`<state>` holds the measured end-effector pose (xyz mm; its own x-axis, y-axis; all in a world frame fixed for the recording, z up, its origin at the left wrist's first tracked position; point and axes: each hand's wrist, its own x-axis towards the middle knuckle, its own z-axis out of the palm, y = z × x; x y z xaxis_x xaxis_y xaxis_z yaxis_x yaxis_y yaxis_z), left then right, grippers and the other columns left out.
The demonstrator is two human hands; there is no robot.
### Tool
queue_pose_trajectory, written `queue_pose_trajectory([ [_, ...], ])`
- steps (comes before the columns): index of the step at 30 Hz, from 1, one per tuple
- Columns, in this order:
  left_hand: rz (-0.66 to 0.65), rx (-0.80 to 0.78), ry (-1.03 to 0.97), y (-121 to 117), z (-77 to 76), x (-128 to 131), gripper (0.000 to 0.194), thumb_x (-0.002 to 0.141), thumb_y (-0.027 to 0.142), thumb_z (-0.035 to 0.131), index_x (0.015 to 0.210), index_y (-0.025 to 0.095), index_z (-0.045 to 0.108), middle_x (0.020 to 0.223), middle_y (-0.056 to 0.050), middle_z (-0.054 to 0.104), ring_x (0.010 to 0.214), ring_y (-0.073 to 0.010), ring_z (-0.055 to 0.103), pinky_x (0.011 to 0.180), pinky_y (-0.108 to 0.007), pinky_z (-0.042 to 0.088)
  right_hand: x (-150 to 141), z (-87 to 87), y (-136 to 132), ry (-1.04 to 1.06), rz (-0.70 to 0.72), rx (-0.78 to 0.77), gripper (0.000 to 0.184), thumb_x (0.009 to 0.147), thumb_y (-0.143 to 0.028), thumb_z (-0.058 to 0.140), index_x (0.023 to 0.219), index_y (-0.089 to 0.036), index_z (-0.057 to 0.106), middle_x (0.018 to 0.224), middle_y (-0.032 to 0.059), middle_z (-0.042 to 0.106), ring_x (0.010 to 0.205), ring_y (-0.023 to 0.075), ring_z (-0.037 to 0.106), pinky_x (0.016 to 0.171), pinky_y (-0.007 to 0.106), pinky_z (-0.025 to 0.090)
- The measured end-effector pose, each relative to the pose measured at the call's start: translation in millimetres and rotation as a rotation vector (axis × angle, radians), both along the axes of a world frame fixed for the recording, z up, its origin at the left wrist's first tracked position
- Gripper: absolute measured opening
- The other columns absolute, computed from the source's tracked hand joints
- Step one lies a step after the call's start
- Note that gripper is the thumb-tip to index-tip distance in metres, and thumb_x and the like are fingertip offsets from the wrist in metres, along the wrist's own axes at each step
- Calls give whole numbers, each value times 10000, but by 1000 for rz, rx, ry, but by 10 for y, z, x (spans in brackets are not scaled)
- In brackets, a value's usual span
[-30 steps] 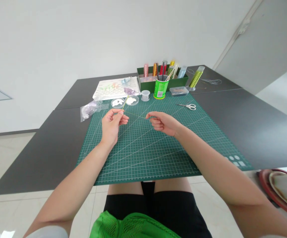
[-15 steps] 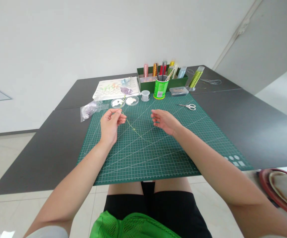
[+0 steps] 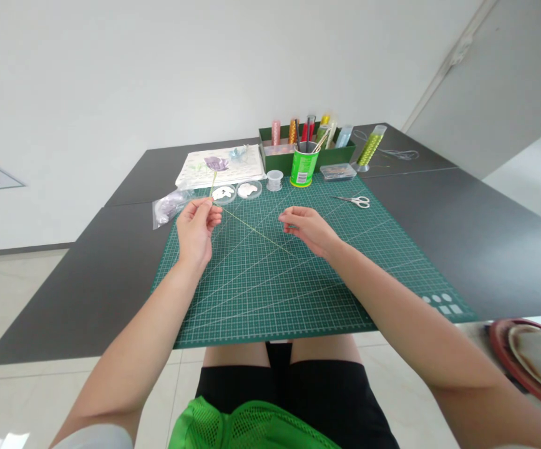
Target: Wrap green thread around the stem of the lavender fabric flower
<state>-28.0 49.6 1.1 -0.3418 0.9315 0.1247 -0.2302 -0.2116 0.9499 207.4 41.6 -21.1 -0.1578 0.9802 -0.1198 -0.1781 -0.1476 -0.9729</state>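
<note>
My left hand (image 3: 196, 227) pinches a thin green wire stem (image 3: 251, 228) above the green cutting mat (image 3: 270, 274). A small purple flower (image 3: 216, 163) tops the stem, above and beyond the fingers. The wire's loose end runs down to the right across the mat. My right hand (image 3: 306, 228) hovers over the mat's middle with its fingers loosely curled and apart, holding nothing, a short way right of the wire.
At the mat's far edge stand two small round dishes (image 3: 236, 191), a clear spool (image 3: 274, 180), a green cup of tools (image 3: 303, 164) and a green box of bead tubes (image 3: 307, 142). Scissors (image 3: 355, 201) lie right, a plastic bag (image 3: 171, 206) left. A plate (image 3: 530, 358) sits at lower right.
My right hand let go of the wire end, which swung down onto the mat. My left hand moved left and up with the flower.
</note>
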Motion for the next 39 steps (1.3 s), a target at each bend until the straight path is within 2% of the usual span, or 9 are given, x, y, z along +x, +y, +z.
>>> queue_pose_trajectory([
  [6, 79, 10, -21, 85, 28, -119, 83, 862, 197, 718, 793, 200, 672, 646, 41, 693, 503, -33, 602, 520, -98, 513, -36, 32, -38, 5, 30, 18, 348, 691, -304, 873, 680, -186, 546, 781, -23, 577, 687, 86, 503, 710, 257, 464],
  [15, 38, 54, 71, 56, 13, -85, 91, 866, 217, 726, 804, 196, 663, 638, 32, 699, 500, -48, 612, 519, -130, 506, -63, 50, -43, -3, 60, 28, 344, 749, -382, 857, 694, -186, 581, 717, -32, 546, 689, 92, 505, 713, 243, 460],
  [19, -112, 100, 196, -112, -39, 82, 122, 854, 293, 737, 837, 195, 667, 625, 11, 715, 508, -90, 638, 505, -180, 514, -73, 79, -65, 20, 92, 47, 360, 859, -503, 754, 761, -172, 649, 865, 27, 658, 741, 105, 550, 762, 261, 495],
  [24, -384, 99, 364, -386, -96, 309, 186, 861, 373, 735, 872, 203, 662, 617, 4, 725, 499, -120, 644, 498, -219, 505, -134, 112, -138, 209, 263, 84, 303, 883, -483, 740, 951, -197, 666, 1112, 67, 712, 1002, 156, 654, 953, 303, 529],
  [27, -430, 100, 439, -477, -102, 370, 208, 884, 395, 720, 829, 216, 630, 582, 22, 704, 412, -96, 550, 434, -211, 417, -201, 115, -199, 234, 373, 77, 360, 890, -516, 713, 1052, -199, 662, 987, 46, 701, 861, 153, 667, 777, 288, 567],
  [29, -427, 103, 470, -504, -98, 384, 210, 897, 398, 712, 825, 222, 623, 564, 34, 689, 387, -89, 510, 420, -212, 373, -252, 111, -240, 179, 386, 75, 390, 892, -547, 695, 1072, -205, 643, 831, 11, 666, 656, 126, 600, 532, 237, 470],
  [31, -418, 117, 482, -518, -94, 389, 193, 909, 390, 700, 836, 225, 630, 565, 34, 687, 402, -95, 524, 427, -214, 360, -300, 107, -277, 107, 352, 110, 390, 893, -568, 682, 1039, -209, 634, 697, -25, 605, 506, 92, 452, 413, 210, 276],
  [33, -401, 124, 489, -525, -93, 394, 179, 913, 380, 692, 841, 227, 634, 567, 35, 687, 402, -95, 517, 427, -216, 348, -341, 106, -309, 62, 288, 156, 386, 891, -581, 675, 979, -206, 637, 600, -58, 520, 456, 73, 313, 413, 223, 174],
  [39, -361, 111, 460, -532, -107, 407, 162, 909, 373, 681, 861, 226, 633, 547, 48, 665, 346, -70, 379, 394, -218, 279, -384, 114, -359, 116, 134, 168, 365, 835, -551, 741, 890, -201, 653, 503, -113, 294, 451, 67, 188, 436, 255, 134],
])
